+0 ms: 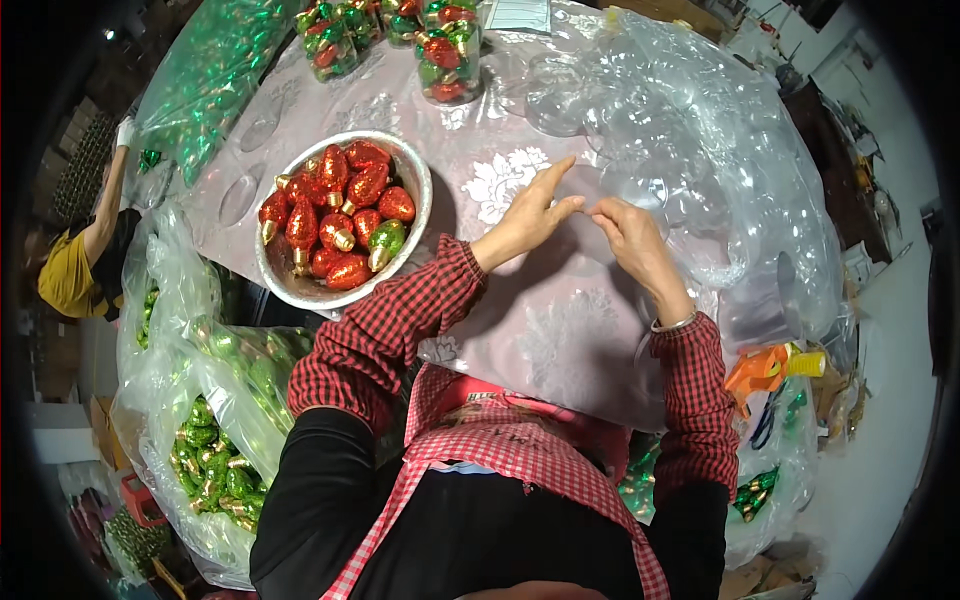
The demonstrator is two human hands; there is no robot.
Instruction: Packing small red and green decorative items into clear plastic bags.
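Your left hand (528,215) and right hand (628,232) meet fingertip to fingertip over the patterned tablecloth (560,330), pinching something clear; can't tell what. Left index is extended. Metal bowl (420,180) of red bulb ornaments (335,205) sits just left; clear plastic shells (690,130) lie right.

Head view: you look steeply down from above your own chest onto the table (560,330).
Nearness: close; your fingertips (575,205) sit just above frame centre.
Rim: fisheye bends edges.
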